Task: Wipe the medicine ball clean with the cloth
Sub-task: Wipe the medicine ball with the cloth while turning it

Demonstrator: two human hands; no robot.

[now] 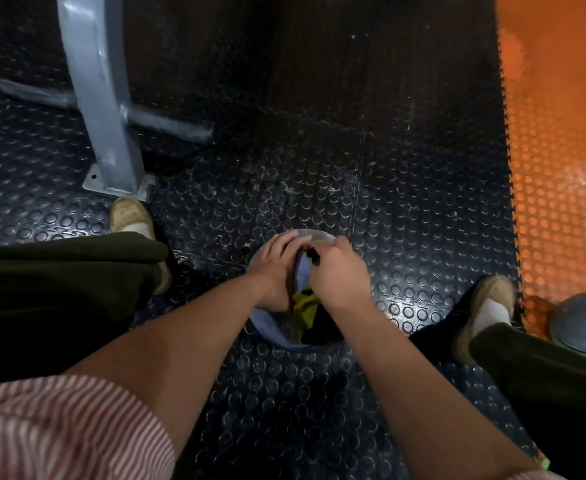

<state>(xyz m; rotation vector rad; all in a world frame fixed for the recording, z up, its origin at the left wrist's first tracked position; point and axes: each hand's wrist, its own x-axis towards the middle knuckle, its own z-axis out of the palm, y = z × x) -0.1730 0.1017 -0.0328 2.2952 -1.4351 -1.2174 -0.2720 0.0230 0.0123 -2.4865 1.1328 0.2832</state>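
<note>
While on ball (pixel 270 325), cloth (pixel 303 306) under right grip (pixel 340 275).

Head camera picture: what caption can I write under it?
Cleaning time: left hand rests on the medicine ball, right hand grips the cloth.
</note>
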